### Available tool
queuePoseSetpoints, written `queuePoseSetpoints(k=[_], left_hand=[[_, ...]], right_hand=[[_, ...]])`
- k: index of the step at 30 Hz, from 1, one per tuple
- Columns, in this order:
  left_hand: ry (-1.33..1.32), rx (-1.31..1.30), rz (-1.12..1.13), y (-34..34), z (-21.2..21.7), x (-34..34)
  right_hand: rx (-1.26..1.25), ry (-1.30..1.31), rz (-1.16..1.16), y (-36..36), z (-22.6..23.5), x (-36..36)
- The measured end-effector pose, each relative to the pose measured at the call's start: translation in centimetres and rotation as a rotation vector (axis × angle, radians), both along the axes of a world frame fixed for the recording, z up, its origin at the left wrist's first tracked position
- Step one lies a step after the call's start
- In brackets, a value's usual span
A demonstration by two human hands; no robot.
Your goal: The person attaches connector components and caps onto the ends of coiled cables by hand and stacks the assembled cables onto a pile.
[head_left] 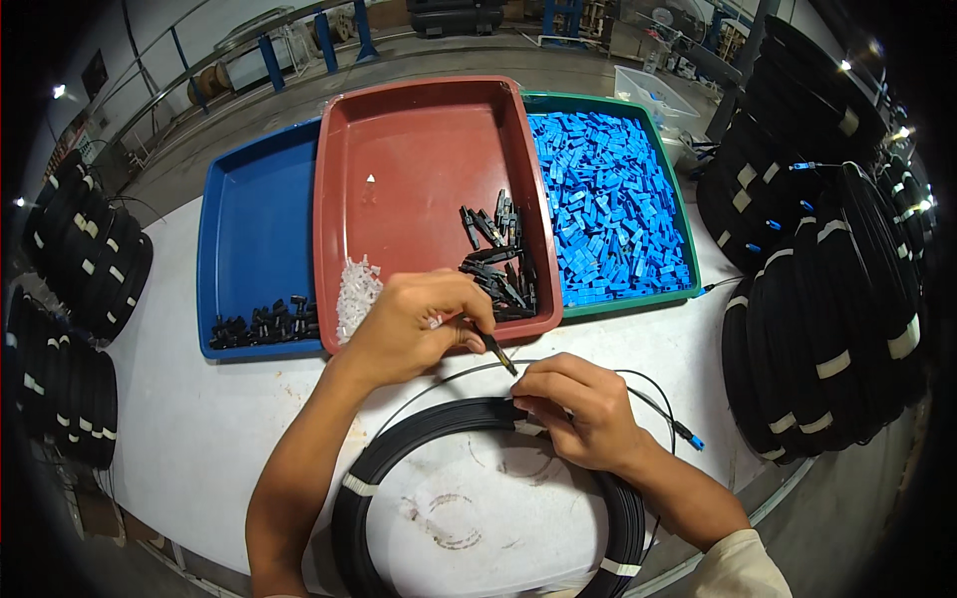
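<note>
My left hand (424, 317) is closed on a slim black connector piece (500, 356), which slants down to the right from its fingertips. Close to that piece's lower end, my right hand (578, 404) has thumb and fingers pinched together; what they hold is hidden. Both hands are above the far edge of a black cable coil (351, 513), bound with white tape and lying on the table. A thin loose cable (431, 383) arches from the coil behind the hands. To the right of my right hand lies a cable end with a blue connector (690, 439).
A red tray (394, 189) holds black pieces (508, 269) and small clear parts (357, 291). Left of it, a blue tray (254, 214) has black pieces; on the right a green tray (688, 269) holds many blue connectors (613, 209). Stacked coils (827, 329) flank the white table (199, 439).
</note>
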State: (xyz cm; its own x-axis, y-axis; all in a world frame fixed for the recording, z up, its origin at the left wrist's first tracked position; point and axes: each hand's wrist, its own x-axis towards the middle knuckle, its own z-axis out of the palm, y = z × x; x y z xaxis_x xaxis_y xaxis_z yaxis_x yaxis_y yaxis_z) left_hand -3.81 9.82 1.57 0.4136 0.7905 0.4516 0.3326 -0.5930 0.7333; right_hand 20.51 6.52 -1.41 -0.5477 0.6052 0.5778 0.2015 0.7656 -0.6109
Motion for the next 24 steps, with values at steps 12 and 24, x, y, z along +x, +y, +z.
queuePoseSetpoints(k=[12, 24], left_hand=[[-0.063, -0.08, 0.001, -4.4, 1.3, 2.6], [-0.318, -0.327, 0.199, -6.8, -0.2, 4.3]], right_hand=[[-0.017, -0.029, 0.123, -0.5, -0.1, -0.2], [0.074, -0.042, 0.167, -0.4, -0.2, 0.1]])
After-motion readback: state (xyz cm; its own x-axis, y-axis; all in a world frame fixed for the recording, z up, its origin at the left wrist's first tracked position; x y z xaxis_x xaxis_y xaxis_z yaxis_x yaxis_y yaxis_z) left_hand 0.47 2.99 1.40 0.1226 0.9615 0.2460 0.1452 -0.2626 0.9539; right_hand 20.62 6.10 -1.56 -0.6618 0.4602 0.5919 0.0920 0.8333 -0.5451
